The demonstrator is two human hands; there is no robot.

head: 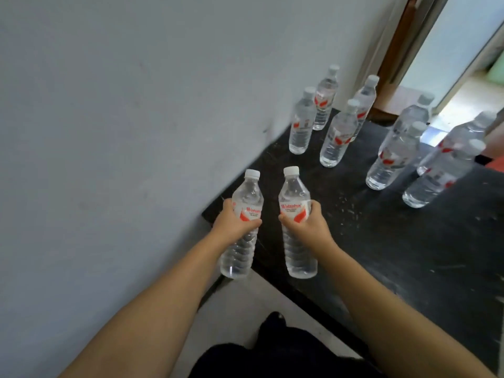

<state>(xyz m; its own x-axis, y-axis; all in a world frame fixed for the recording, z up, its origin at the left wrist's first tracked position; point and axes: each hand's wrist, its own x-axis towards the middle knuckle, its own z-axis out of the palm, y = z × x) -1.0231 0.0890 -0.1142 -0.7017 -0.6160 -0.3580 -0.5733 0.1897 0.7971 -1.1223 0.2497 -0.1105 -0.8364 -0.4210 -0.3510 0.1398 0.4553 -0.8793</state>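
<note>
My left hand (231,225) grips a clear water bottle (241,249) with a white cap and a red and white label, held upright around its middle. My right hand (308,227) grips a second, matching water bottle (296,249) the same way. Both bottles hang side by side in the air at the near left corner of a black table (395,241), their bottoms reaching down past the table's near edge.
Several more full water bottles stand on the table, one group at the back (335,137) near the wall and another at the right (390,159). A grey wall (109,105) runs along the left. A wooden door frame (401,42) and an open doorway lie beyond the table.
</note>
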